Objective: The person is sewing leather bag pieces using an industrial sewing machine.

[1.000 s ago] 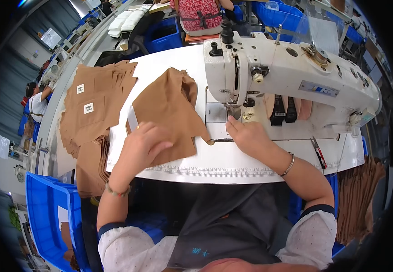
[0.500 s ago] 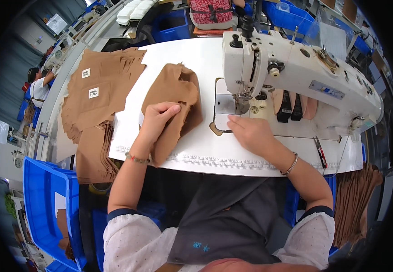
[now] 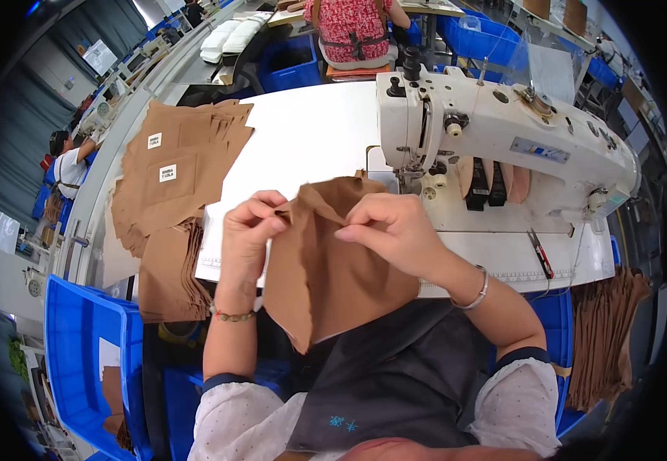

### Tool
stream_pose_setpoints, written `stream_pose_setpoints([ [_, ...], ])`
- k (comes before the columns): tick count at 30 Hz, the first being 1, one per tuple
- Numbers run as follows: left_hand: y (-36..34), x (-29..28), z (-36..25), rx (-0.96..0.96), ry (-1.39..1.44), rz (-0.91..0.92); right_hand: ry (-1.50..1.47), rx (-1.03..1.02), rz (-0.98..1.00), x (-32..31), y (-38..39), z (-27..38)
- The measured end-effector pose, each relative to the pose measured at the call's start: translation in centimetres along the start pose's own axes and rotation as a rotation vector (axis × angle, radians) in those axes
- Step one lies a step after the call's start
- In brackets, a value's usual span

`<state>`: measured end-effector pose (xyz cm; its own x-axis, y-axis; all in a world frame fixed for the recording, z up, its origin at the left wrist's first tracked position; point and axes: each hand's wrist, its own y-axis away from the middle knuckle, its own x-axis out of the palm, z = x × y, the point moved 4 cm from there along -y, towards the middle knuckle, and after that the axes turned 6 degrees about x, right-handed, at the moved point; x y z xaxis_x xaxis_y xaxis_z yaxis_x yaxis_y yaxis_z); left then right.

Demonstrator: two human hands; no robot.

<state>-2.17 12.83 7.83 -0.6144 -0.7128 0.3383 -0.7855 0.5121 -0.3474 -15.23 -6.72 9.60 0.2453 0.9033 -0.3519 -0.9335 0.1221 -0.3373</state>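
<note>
A brown fabric piece (image 3: 341, 269) hangs between my two hands, over the front edge of the white sewing table (image 3: 310, 115). My left hand (image 3: 253, 230) pinches its upper left edge between thumb and fingers. On the other side, my right hand (image 3: 387, 227) is closed on the upper right part of the fabric. Folds run down from the pinched edges, and the lower corner drops in front of my dark apron (image 3: 395, 376). Just behind my right hand stands the white sewing machine (image 3: 495, 131); the fabric and hand partly hide its needle area.
Stacked brown fabric pieces (image 3: 172, 177) with white labels lie at the left, smaller pieces (image 3: 168, 273) nearer. Red-handled thread snips (image 3: 541, 253) rest at the table's right. A blue bin (image 3: 80, 369) stands lower left. Brown pieces (image 3: 602, 338) hang at the right. Another person (image 3: 353, 31) sits ahead.
The fabric has come off the tabletop toward me and to the right. My right hand has left the needle area and taken hold of the fabric; my left hand still grips it.
</note>
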Motion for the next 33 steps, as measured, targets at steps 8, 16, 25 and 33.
stream_pose_setpoints([
  [8,0.7,3.6,-2.3,0.036,-0.446,0.154,-0.232,0.185,0.011,-1.1,0.2,1.5],
  [16,0.2,3.5,-1.9,0.059,-0.501,0.075,0.034,0.052,-0.008,-3.0,0.3,2.3],
  [25,-1.5,0.4,-10.1,0.399,-0.838,-0.043,0.139,-0.41,-0.2,1.4,-2.3,6.9],
  [33,-8.7,10.4,-14.0,0.53,-1.626,0.672,-0.002,-0.462,-0.337,4.4,-1.8,4.3],
])
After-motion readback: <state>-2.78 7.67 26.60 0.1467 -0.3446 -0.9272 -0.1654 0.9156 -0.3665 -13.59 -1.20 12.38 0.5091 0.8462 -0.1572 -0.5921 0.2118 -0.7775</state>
